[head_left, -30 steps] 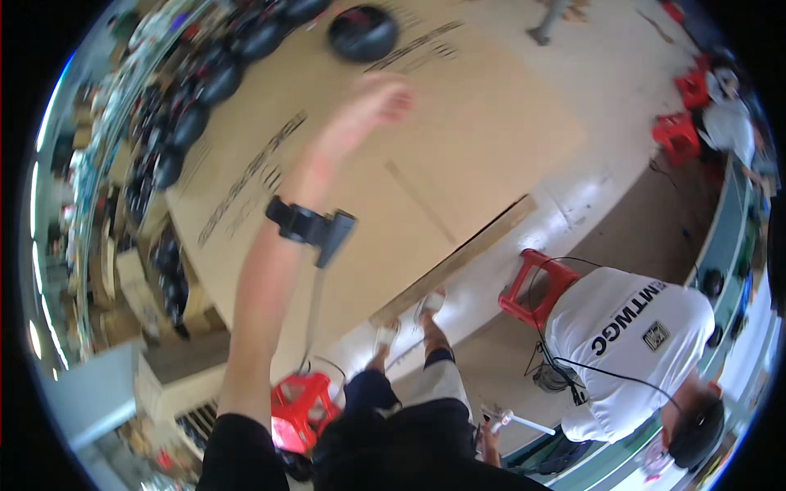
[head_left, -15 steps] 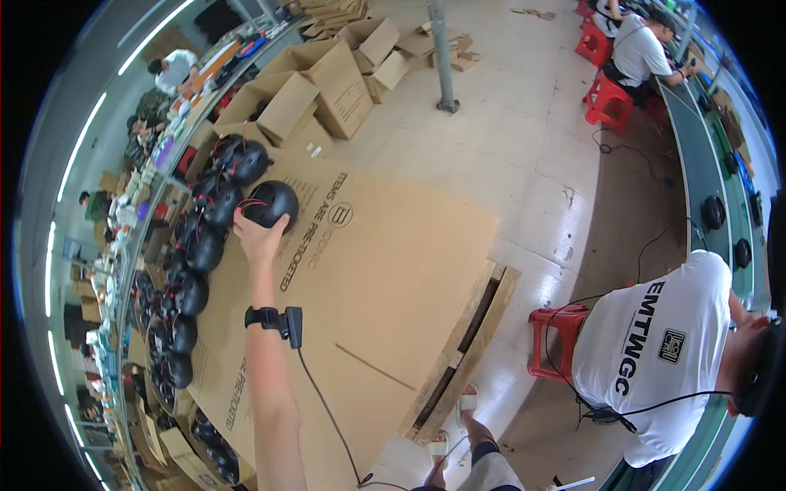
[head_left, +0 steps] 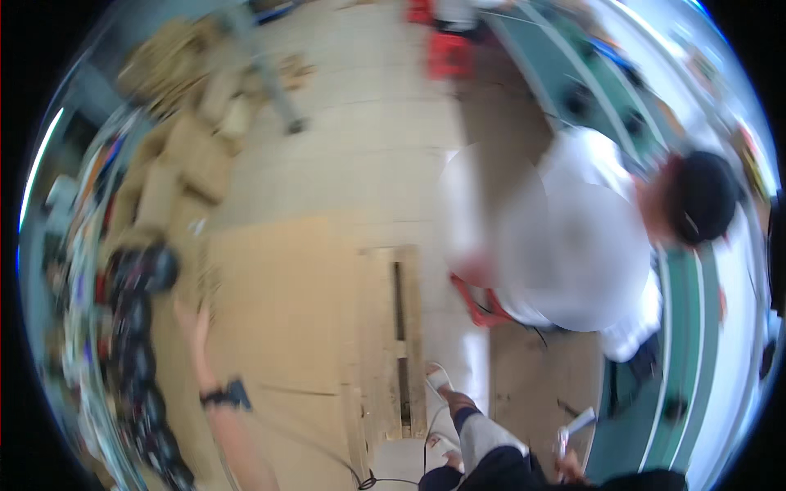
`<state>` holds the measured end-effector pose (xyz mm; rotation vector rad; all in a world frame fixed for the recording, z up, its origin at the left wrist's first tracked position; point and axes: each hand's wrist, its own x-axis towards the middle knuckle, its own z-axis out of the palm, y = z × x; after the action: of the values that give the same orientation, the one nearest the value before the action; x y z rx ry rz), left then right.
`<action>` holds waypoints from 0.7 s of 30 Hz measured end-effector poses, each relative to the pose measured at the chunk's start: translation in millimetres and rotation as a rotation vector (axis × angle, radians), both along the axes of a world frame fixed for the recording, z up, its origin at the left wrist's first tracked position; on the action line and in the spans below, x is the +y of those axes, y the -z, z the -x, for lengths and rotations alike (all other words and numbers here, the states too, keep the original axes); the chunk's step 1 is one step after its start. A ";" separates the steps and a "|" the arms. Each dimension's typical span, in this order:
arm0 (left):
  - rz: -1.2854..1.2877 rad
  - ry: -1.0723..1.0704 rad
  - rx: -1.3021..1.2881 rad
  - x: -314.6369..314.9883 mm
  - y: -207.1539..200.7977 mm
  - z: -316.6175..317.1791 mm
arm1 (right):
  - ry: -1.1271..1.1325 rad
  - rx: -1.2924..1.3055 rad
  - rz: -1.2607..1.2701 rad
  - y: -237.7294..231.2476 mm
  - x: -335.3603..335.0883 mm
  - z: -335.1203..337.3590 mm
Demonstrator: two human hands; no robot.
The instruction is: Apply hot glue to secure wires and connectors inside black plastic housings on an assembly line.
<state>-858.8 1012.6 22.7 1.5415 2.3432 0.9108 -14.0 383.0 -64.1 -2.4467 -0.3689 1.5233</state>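
Note:
My left hand (head_left: 193,325), smeared by motion, is over the brown cardboard sheet (head_left: 278,286) with its fingers apart and nothing visible in them. Its wrist wears a black band (head_left: 225,395) with a small dark box. Just left of that hand runs a row of black rounded shells (head_left: 135,352), too blurred for detail. Low on the right, my right hand (head_left: 571,466) grips a white tool (head_left: 577,423) with a stick-like handle and a short cylindrical head; its exact kind cannot be made out.
A wooden pallet (head_left: 401,327) edges the cardboard. At right, a person in a white shirt (head_left: 573,254) sits on a red stool (head_left: 479,303) beside a green conveyor (head_left: 684,352). Cardboard boxes (head_left: 184,159) and a grey post (head_left: 274,90) stand farther off. A cable trails from my left wrist.
My left hand has let go of the black shell with red wires and drawn back toward me. The view has swung right, bringing my right hand and the white tool into sight.

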 end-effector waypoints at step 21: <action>1.363 1.528 -0.525 -452.6 -22.1 -541.9 | 0.847 -0.792 -0.520 -87.5 -348.1 102.8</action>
<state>-316.9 560.0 44.8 1.4086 0.4737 -0.5361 -116.8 34.9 23.4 -2.1853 0.1465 0.0804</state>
